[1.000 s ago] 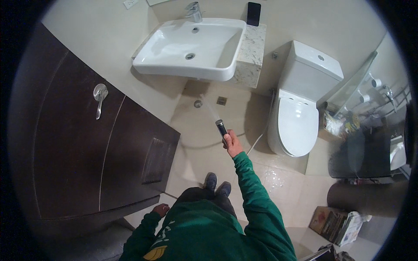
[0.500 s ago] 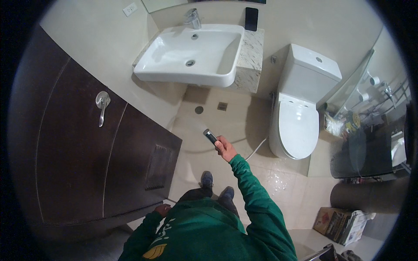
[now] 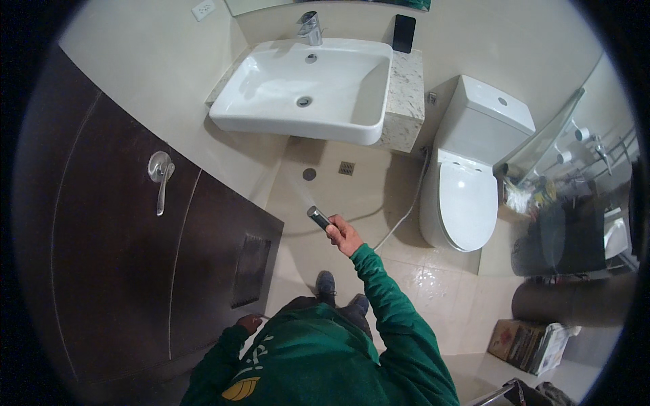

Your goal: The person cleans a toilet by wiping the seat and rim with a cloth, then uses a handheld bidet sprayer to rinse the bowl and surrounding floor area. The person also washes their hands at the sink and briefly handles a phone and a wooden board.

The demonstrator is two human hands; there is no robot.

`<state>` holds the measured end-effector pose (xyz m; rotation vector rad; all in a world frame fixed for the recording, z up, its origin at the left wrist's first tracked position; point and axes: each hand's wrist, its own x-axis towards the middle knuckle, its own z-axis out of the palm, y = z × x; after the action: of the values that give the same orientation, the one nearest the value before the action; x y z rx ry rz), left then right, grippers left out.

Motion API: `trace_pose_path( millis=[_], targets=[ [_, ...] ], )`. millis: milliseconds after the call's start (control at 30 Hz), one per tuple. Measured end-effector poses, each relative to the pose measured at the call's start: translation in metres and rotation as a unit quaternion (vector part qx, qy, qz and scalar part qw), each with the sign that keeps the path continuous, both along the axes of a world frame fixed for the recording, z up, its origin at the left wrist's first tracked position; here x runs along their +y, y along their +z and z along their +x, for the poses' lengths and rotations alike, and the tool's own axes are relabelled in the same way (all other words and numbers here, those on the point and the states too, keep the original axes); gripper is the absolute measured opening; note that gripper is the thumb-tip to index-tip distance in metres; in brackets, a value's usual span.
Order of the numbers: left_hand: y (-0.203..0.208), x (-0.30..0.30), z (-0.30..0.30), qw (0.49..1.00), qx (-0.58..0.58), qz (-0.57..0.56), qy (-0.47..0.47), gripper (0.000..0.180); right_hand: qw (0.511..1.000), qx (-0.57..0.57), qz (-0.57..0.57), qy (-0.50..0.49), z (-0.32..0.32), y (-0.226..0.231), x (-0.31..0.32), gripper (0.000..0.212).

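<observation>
In my right hand (image 3: 344,235) is a handheld bidet sprayer (image 3: 318,218), dark with a silver head. My fingers wrap round it, and its head points away from me and to the left. A faint spray of water leaves the head toward the floor (image 3: 330,193). From the sprayer's side a pale hose (image 3: 408,215) runs back to the wall by the toilet (image 3: 467,203). My left hand (image 3: 250,324) hangs low beside my body, close to the bottom edge of the dark brown door (image 3: 223,271). Its fingers are too small and shaded to make out.
A white washbasin (image 3: 338,81) with a chrome faucet (image 3: 310,28) stands ahead, a black phone (image 3: 404,34) upright on its marble counter (image 3: 404,101). A floor drain (image 3: 347,168) lies below. At right are a glass panel (image 3: 552,139) and a stack of cartons (image 3: 531,345). The floor right of me glistens.
My right hand has shifted slightly left with the bidet sprayer, whose head now points more to the left. The whole view has shifted a little. My left hand stays low by the door.
</observation>
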<state>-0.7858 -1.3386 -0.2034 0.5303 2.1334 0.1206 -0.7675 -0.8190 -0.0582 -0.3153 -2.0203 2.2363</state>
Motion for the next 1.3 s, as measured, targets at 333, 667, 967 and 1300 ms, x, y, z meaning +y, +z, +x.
trace_pose_path(
  millis=[333,667,967,1300],
  targets=[
    [0.055,0.042,-0.041,0.998,-0.061,-0.016,-0.003,0.040,0.979,-0.037,0.162,-0.121,-0.019,-0.020,0.004,0.036],
    [0.012,0.044,-0.085,0.995,-0.002,-0.047,-0.091,0.028,0.860,-0.049,0.254,-0.439,0.005,-0.060,0.058,0.033],
    [0.003,0.069,-0.131,0.993,-0.101,0.008,-0.058,0.029,0.864,0.032,0.073,-0.497,0.046,-0.033,0.097,0.033],
    [0.067,0.192,-0.094,0.970,-0.011,0.203,-0.130,0.039,0.756,0.062,-0.099,-0.644,0.122,-0.063,0.117,0.030]
  ],
)
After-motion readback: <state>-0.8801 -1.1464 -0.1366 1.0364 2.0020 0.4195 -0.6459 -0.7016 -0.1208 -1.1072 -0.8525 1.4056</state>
